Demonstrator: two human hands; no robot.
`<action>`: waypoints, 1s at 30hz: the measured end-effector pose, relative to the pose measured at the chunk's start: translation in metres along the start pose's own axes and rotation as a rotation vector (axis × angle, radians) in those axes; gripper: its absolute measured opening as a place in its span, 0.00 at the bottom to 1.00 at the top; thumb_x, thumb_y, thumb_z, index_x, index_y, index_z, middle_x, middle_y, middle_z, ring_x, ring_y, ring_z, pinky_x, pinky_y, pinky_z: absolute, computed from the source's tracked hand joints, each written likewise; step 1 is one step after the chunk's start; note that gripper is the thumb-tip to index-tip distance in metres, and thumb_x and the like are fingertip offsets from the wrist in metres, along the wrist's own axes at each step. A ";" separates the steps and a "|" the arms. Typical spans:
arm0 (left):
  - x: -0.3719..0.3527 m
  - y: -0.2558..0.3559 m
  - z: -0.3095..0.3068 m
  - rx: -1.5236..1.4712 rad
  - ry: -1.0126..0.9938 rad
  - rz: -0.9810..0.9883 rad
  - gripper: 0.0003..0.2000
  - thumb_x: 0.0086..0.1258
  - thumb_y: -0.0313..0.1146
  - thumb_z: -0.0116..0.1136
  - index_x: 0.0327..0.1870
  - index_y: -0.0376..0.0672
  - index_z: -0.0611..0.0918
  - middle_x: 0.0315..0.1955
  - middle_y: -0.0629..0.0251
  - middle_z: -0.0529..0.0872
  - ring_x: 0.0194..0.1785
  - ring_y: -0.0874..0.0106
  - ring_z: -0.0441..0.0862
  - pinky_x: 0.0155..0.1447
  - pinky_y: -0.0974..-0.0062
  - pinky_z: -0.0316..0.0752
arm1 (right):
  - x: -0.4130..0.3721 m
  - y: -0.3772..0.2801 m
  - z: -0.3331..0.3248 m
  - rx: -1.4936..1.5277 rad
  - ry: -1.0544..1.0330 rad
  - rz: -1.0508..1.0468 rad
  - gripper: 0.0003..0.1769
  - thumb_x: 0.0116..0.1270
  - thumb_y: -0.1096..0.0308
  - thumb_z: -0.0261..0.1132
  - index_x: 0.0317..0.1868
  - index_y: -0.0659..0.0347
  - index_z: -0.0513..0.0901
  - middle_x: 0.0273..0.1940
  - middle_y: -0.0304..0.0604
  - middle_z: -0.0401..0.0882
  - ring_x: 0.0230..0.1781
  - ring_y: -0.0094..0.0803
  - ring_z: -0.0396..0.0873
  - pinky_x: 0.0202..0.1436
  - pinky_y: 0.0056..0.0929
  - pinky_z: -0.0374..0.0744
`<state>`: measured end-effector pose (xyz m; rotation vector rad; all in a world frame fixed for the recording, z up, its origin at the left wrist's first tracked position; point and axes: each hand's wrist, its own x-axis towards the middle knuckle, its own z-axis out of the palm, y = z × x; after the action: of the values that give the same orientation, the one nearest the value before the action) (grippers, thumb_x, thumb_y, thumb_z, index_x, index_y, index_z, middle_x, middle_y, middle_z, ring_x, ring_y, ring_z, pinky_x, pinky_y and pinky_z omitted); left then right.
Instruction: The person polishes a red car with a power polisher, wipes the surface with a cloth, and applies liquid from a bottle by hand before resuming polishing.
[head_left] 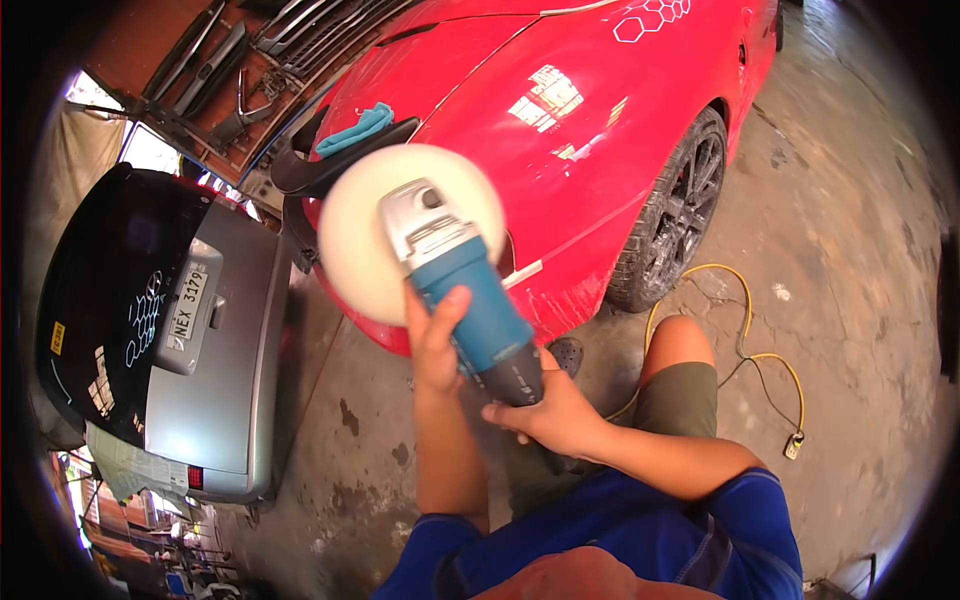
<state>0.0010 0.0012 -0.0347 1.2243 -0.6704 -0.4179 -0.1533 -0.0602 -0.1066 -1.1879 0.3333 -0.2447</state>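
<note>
Centrally, one polisher (478, 310) with one pale pad (350, 235), before one red car (500, 130); left hand (436, 342) raised, fingers wrapped round blue body; right hand (562, 412) lower, reaching leftward, fingers closed round black rear.

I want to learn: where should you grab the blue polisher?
Probably the dark rear end and blue body, coming from behind: together they're long and narrow, like a handle, while the wide, round pad sits at the front.

red car (590, 190) — white hexagon outlines (652, 20), blue polisher (475, 300), cream pad (350, 235), yellow cord (749, 305)
</note>
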 end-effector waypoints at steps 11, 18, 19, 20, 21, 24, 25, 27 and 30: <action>-0.015 -0.026 0.017 -0.104 0.049 0.023 0.33 0.77 0.34 0.66 0.78 0.36 0.66 0.59 0.49 0.84 0.55 0.65 0.87 0.59 0.64 0.87 | -0.020 -0.023 -0.033 -0.105 -0.060 0.138 0.22 0.69 0.62 0.83 0.53 0.68 0.86 0.34 0.38 0.85 0.25 0.23 0.80 0.30 0.29 0.79; 0.018 -0.038 0.068 -0.013 -0.201 -0.095 0.30 0.78 0.36 0.66 0.76 0.36 0.69 0.56 0.51 0.86 0.51 0.66 0.89 0.52 0.68 0.89 | -0.032 -0.023 -0.041 0.152 0.140 0.159 0.13 0.72 0.69 0.79 0.47 0.67 0.85 0.31 0.36 0.83 0.24 0.24 0.79 0.30 0.28 0.77; 0.018 -0.037 0.069 -0.007 -0.195 -0.095 0.30 0.78 0.36 0.66 0.76 0.36 0.69 0.56 0.51 0.86 0.51 0.66 0.89 0.52 0.68 0.89 | -0.031 -0.020 -0.040 0.154 0.130 0.145 0.13 0.72 0.69 0.79 0.47 0.67 0.85 0.31 0.37 0.83 0.25 0.24 0.79 0.30 0.28 0.77; 0.016 -0.034 0.069 0.000 -0.188 -0.097 0.30 0.78 0.36 0.66 0.76 0.36 0.69 0.56 0.51 0.85 0.51 0.66 0.89 0.52 0.68 0.89 | -0.030 -0.015 -0.040 0.158 0.119 0.133 0.13 0.72 0.69 0.79 0.47 0.67 0.85 0.31 0.37 0.83 0.25 0.24 0.79 0.30 0.28 0.78; 0.014 -0.032 0.067 0.008 -0.180 -0.101 0.30 0.78 0.36 0.66 0.76 0.36 0.69 0.56 0.52 0.85 0.52 0.66 0.89 0.53 0.67 0.89 | -0.028 -0.012 -0.040 0.162 0.108 0.122 0.13 0.71 0.69 0.79 0.47 0.67 0.85 0.31 0.37 0.83 0.25 0.24 0.79 0.30 0.28 0.78; 0.005 -0.023 0.046 -0.048 -0.071 -0.019 0.32 0.75 0.34 0.71 0.74 0.36 0.67 0.56 0.50 0.85 0.51 0.66 0.88 0.53 0.66 0.88 | -0.022 -0.028 -0.038 0.055 -0.051 0.161 0.16 0.70 0.70 0.81 0.50 0.67 0.84 0.32 0.37 0.83 0.26 0.24 0.80 0.30 0.29 0.78; 0.000 -0.017 0.041 -0.046 -0.024 0.020 0.32 0.75 0.34 0.70 0.75 0.36 0.67 0.56 0.50 0.85 0.51 0.66 0.88 0.53 0.66 0.88 | -0.019 -0.027 -0.036 0.031 -0.058 0.148 0.16 0.69 0.69 0.81 0.49 0.67 0.85 0.33 0.38 0.83 0.26 0.24 0.80 0.30 0.28 0.78; -0.009 -0.012 0.029 -0.035 0.065 0.056 0.32 0.76 0.33 0.66 0.76 0.35 0.65 0.57 0.49 0.84 0.52 0.65 0.88 0.55 0.66 0.87 | -0.012 -0.024 -0.034 -0.013 -0.087 0.137 0.16 0.69 0.69 0.81 0.49 0.67 0.85 0.34 0.38 0.84 0.26 0.23 0.80 0.30 0.27 0.78; -0.011 -0.016 0.020 0.001 0.163 0.105 0.31 0.77 0.33 0.64 0.76 0.35 0.65 0.57 0.49 0.84 0.52 0.65 0.88 0.55 0.66 0.87 | -0.005 -0.023 -0.038 -0.058 -0.145 0.167 0.17 0.69 0.68 0.81 0.50 0.68 0.86 0.34 0.38 0.84 0.26 0.23 0.80 0.31 0.26 0.78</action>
<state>-0.0197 -0.0107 -0.0493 1.2037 -0.5915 -0.2273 -0.1731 -0.0996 -0.0974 -1.2199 0.3123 -0.0031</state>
